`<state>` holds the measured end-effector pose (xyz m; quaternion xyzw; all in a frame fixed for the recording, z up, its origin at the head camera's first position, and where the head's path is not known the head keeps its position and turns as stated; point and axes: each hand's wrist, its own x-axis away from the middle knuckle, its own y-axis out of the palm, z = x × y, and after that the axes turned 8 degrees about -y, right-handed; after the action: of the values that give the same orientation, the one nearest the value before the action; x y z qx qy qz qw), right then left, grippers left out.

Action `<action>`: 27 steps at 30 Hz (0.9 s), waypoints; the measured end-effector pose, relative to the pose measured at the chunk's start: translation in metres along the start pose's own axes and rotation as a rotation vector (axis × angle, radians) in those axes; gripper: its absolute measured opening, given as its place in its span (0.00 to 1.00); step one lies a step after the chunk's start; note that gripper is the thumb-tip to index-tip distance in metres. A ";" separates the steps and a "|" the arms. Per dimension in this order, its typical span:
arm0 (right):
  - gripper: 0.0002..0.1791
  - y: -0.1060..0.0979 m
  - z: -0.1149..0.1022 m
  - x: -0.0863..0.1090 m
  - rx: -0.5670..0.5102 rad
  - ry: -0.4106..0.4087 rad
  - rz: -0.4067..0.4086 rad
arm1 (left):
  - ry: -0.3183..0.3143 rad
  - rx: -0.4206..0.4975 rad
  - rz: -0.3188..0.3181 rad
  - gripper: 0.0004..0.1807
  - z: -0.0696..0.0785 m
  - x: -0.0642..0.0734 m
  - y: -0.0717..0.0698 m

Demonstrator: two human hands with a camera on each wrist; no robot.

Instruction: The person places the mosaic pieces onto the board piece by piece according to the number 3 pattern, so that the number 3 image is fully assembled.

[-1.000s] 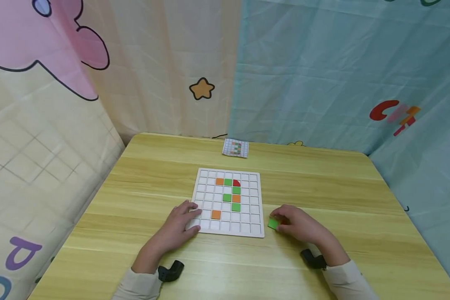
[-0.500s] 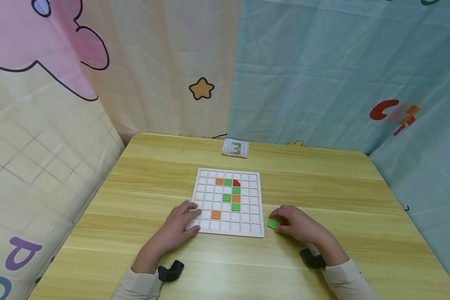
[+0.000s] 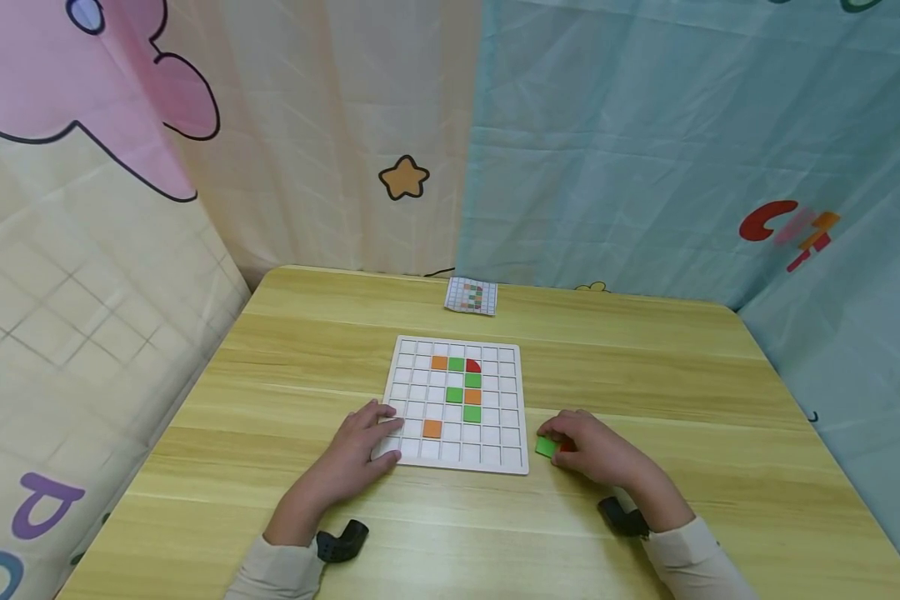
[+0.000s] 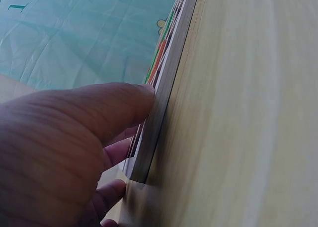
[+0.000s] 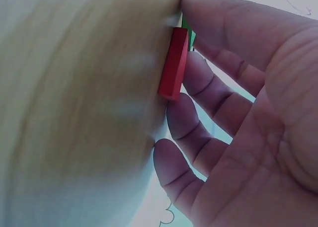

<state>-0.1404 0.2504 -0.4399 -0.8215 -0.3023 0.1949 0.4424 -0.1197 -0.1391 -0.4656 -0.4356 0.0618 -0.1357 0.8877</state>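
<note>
A white grid board (image 3: 412, 457) lies on the table, with orange, green and red tiles in some of its squares. My left hand (image 3: 356, 454) rests on its near left corner; in the left wrist view the thumb (image 4: 119, 105) touches the board's edge. To the right of the board, my right hand (image 3: 596, 450) pinches a green square tile (image 3: 545, 447) at the tabletop. Beneath that hand is a red piece (image 5: 173, 63), beside the fingers in the right wrist view. Most of the green tile is hidden there by the thumb.
A small printed card (image 3: 471, 297) with a coloured grid pattern lies at the far edge of the wooden table (image 3: 630, 358). Printed curtains (image 3: 607, 150) hang behind and at both sides. Black wrist cameras (image 3: 342, 542) sit at both wrists.
The right fingers shift slightly at the green tile, and more of the red piece shows under them than a second ago. The left hand and the board stay put.
</note>
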 end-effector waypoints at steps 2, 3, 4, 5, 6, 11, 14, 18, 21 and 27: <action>0.14 0.000 0.000 0.000 0.004 0.006 0.001 | -0.001 -0.002 -0.002 0.25 0.000 0.000 0.000; 0.14 0.000 0.000 0.000 0.006 0.008 0.001 | -0.001 -0.001 -0.001 0.25 0.000 0.000 0.000; 0.14 0.000 0.000 0.000 0.009 0.010 0.000 | -0.002 -0.001 -0.001 0.25 0.001 0.000 0.000; 0.14 0.000 0.000 0.000 0.008 0.010 -0.001 | -0.002 -0.001 -0.001 0.25 0.001 -0.001 0.000; 0.14 0.000 0.000 0.000 0.008 0.011 -0.002 | -0.001 -0.002 0.000 0.25 0.001 -0.001 0.000; 0.15 0.001 -0.001 0.000 0.014 0.019 -0.005 | 0.001 -0.001 0.002 0.25 0.001 -0.001 0.000; 0.16 0.001 -0.002 -0.002 0.022 0.028 -0.012 | 0.001 0.000 0.003 0.25 0.001 0.000 0.000; 0.16 0.001 -0.003 -0.004 0.030 0.044 -0.025 | 0.002 0.000 0.003 0.25 0.001 0.000 0.000; 0.15 0.001 -0.003 -0.005 0.028 0.050 -0.030 | 0.001 0.003 0.001 0.25 0.001 0.000 -0.001; 0.15 0.001 -0.003 -0.005 0.031 0.051 -0.034 | -0.001 0.001 0.000 0.25 0.002 0.000 -0.001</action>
<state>-0.1420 0.2450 -0.4395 -0.8141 -0.3018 0.1713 0.4657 -0.1194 -0.1386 -0.4636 -0.4354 0.0612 -0.1353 0.8879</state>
